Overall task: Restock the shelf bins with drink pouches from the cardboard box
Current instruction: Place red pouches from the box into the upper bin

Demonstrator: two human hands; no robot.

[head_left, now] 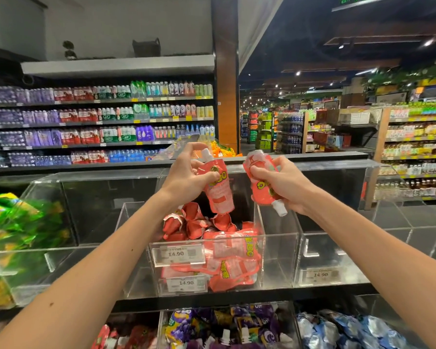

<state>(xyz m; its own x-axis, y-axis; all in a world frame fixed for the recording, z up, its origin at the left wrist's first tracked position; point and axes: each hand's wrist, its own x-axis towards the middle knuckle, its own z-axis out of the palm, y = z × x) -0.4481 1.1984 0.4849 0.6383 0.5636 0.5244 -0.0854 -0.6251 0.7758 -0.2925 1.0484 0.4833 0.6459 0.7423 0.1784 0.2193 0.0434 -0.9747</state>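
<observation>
My left hand grips a pink drink pouch near its top, white cap up, above a clear acrylic shelf bin. My right hand grips a second pink pouch held upside down, its white cap pointing down. Both pouches hang over the bin, which holds several pink and red pouches. The cardboard box is not in view.
Price tags reading 14.90 sit on the bin fronts. An acrylic bin on the left holds green and yellow packs; the bin on the right holds nothing. Purple and blue pouches fill lower bins. Store aisles lie beyond.
</observation>
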